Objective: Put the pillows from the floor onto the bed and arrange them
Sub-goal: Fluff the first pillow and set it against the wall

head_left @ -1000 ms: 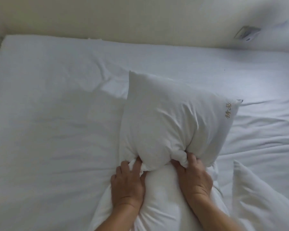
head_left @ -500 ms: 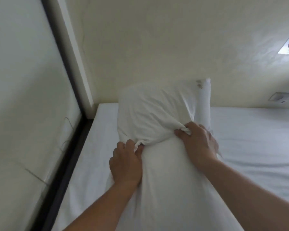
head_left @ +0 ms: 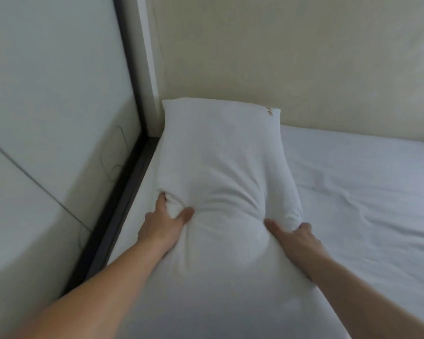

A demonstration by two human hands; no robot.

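Pillow gripped with both hands at the corner of the bed.

The bed [head_left: 353, 187], under a white sheet, meets the cream wall [head_left: 279, 57]; a white pillow [head_left: 220, 155] lies on it at the far left corner, its far end against the wall. The left hand [head_left: 160, 226] and right hand [head_left: 298, 237] each pinch a bunch of pillow fabric.

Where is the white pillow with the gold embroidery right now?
The white pillow with gold embroidery lies on the white bed, pushed into the far left corner against the cream wall, gripped by both hands.
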